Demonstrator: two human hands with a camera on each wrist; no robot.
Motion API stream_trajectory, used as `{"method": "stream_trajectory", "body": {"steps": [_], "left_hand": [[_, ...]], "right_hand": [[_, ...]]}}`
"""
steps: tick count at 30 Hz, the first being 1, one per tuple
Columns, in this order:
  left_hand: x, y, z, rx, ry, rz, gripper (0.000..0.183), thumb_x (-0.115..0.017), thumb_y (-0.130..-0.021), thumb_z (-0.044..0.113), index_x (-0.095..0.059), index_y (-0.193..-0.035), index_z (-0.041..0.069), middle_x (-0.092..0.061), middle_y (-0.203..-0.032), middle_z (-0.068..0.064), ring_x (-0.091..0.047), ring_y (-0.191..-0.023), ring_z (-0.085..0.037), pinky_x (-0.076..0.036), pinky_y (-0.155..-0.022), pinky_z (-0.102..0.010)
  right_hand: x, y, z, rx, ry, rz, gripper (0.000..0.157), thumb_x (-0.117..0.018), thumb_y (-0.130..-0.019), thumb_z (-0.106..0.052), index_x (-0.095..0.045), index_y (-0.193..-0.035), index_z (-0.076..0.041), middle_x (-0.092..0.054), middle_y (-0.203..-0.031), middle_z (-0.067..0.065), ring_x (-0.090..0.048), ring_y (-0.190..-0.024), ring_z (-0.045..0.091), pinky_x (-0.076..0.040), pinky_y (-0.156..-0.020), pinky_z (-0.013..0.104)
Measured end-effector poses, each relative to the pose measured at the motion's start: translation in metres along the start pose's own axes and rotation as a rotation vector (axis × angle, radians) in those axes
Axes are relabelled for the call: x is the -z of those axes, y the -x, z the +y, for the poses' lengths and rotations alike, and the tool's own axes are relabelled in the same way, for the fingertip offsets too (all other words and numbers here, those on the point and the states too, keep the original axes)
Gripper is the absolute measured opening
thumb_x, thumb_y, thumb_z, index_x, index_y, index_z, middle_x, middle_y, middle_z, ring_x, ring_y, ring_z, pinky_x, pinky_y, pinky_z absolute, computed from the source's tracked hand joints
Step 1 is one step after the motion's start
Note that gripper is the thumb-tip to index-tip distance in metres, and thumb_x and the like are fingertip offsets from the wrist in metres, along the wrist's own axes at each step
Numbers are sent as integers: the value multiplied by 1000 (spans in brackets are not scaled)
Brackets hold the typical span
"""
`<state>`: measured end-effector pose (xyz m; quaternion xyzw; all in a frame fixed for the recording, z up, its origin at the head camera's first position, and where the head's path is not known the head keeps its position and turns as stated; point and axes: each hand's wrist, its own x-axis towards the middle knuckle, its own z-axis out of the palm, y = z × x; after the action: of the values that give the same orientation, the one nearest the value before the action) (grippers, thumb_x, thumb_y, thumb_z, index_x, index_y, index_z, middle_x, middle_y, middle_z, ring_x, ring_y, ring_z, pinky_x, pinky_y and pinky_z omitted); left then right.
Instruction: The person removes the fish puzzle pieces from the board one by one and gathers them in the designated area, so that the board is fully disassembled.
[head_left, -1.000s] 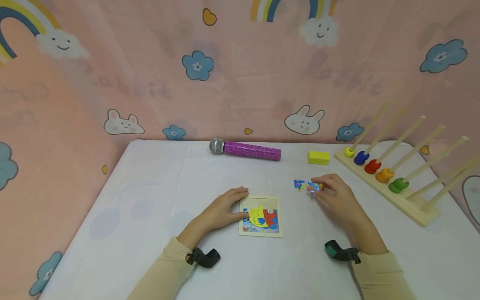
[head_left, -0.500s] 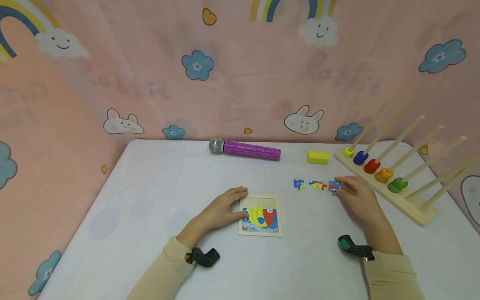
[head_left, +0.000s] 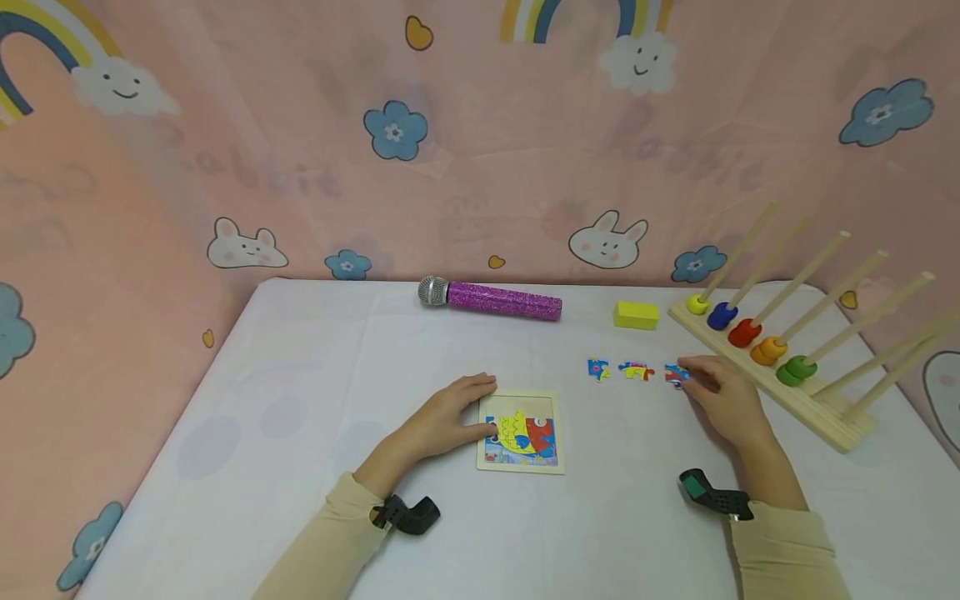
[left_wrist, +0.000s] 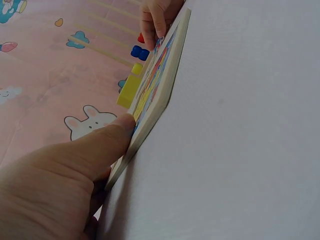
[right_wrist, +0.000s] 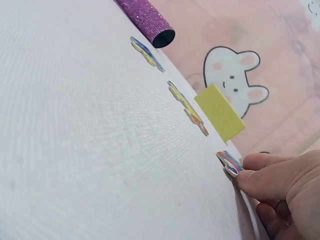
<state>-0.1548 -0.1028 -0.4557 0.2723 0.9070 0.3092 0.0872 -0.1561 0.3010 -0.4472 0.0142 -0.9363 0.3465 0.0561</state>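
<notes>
A square wooden puzzle board [head_left: 522, 467] with a yellow and red fish picture lies on the white table; the upper part of its recess shows bare wood. My left hand [head_left: 442, 421] holds the board by its left edge, the thumb [left_wrist: 107, 142] over the rim onto the picture. Further right, my right hand [head_left: 723, 400] pinches a blue and red puzzle piece [head_left: 676, 374] between thumb and fingertips, at the table surface. Left of it, a yellow and red puzzle piece [head_left: 636, 371] and a blue puzzle piece [head_left: 597, 369] lie apart in a row.
A purple glittery microphone [head_left: 504, 301] lies at the back. Near it is a yellow block [head_left: 636, 316]. At the right stands a wooden peg rack [head_left: 821, 408] with coloured beads and tall rods, close behind my right hand. A pink patterned cloth [head_left: 465, 183] hangs behind the table.
My right hand has moved right with the blue and red puzzle piece, away from the others, exposing the yellow and red one. The left hand and the board have stayed put.
</notes>
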Motion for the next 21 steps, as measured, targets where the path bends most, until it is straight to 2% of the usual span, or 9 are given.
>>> {"method": "stream_trajectory", "body": {"steps": [13, 21], "left_hand": [[1, 0, 2, 7, -2, -4, 67, -69, -85, 40, -45, -141, 11, -40, -149, -2, -33, -140, -19, -30, -116, -38], [2, 0, 2, 1, 5, -7, 67, -69, -86, 39, -45, -141, 10, -40, -149, -3, -33, -140, -19, -29, -116, -37]], "right_hand": [[-1, 0, 1, 8, 30, 0, 31, -52, -96, -8, -56, -125, 2, -50, -124, 26, -44, -117, 46, -40, -95, 64], [-1, -2, 2, -34, -7, -23, 37, -50, -98, -16, -51, -131, 1, -48, -130, 26, -41, -123, 46, -38, -98, 64]]}}
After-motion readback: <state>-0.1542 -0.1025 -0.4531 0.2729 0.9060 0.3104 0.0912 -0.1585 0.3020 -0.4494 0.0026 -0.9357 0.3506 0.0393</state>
